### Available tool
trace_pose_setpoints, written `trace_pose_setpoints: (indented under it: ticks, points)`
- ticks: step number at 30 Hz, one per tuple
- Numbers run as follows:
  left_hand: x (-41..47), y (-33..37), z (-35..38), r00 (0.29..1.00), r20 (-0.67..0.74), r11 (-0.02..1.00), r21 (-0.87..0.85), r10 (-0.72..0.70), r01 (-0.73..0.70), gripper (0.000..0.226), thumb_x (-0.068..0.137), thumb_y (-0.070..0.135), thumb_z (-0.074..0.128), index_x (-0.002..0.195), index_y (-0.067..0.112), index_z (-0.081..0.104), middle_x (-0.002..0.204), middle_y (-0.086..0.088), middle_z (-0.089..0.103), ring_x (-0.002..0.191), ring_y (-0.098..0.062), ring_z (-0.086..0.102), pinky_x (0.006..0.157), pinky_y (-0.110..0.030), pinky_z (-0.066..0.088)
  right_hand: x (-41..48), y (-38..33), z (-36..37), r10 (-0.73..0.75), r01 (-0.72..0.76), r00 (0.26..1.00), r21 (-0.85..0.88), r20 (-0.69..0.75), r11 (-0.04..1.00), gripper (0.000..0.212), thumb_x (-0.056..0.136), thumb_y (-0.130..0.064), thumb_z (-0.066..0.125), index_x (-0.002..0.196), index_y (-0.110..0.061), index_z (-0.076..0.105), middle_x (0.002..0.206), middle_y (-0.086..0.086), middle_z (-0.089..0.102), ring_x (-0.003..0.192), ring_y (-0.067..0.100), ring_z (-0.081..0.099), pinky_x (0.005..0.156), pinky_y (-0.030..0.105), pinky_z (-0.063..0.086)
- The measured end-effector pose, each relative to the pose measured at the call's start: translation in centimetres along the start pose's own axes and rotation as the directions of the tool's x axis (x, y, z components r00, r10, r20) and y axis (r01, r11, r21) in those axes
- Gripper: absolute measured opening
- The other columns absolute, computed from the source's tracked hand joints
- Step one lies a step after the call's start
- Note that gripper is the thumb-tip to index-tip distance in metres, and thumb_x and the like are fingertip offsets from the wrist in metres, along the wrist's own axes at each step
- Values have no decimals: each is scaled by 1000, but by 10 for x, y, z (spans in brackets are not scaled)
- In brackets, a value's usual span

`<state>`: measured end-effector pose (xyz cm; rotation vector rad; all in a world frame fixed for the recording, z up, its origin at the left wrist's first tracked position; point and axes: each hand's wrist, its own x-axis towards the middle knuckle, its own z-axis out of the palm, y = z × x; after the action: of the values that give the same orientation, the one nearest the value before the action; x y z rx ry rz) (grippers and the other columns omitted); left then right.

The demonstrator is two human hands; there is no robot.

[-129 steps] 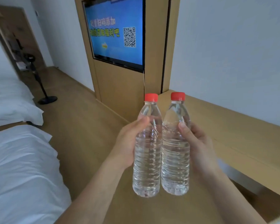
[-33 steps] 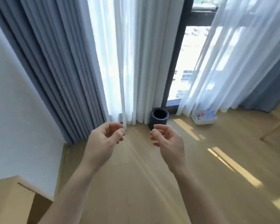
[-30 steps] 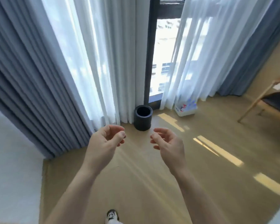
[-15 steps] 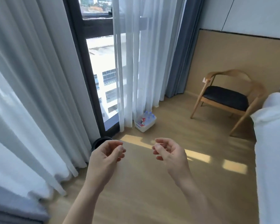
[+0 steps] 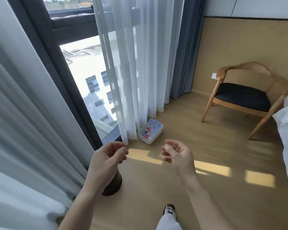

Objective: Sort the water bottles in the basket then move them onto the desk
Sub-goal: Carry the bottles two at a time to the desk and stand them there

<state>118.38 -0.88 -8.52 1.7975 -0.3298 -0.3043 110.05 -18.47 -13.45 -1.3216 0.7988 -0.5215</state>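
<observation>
White basket point(image 5: 150, 133) of bottles point(image 5: 154, 125) sits beyond both empty, loosely curled hands; left hand point(image 5: 105, 161) and right hand point(image 5: 179, 156) should approach, crouch, grip upright bottles.

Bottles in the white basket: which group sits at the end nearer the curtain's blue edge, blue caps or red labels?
The blue-capped bottles. They fill the far end of the white basket; the red-labelled ones sit at the near end, toward the hands.

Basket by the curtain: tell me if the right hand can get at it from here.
Probably not yet. The right hand is empty and the floor ahead is clear, but the basket sits well ahead on the floor; a few steps and a stoop seem needed.
</observation>
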Motion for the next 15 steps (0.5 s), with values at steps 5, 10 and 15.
trace_pose_setpoints:
  ticks: [5,10,15]
  points:
    - [91,15,44,996,-81,1000,10,-23,23,9,87,10,62,86,16,69,70,0,73,67,-14,66,61,-15,54,120,-30,0,15,-16,1000,50,21,999,10,88,-6,57,93,-12,64,80,8,68,69,19,63,68,32,54]
    - [171,36,109,994,-60,996,-33,-87,86,8,87,13,63,86,18,69,73,1,72,68,-10,66,64,-17,54,216,-59,-18,12,-12,999,18,45,1000,10,88,-7,57,94,-12,63,82,9,68,70,18,64,72,34,54]
    - [241,43,164,991,-21,991,-35,-129,128,14,87,10,61,81,21,67,76,-4,71,68,-14,63,66,-23,53,286,-66,-47,44,-45,999,18,10,999,12,89,-4,55,90,-13,62,80,8,66,68,16,61,63,27,51]
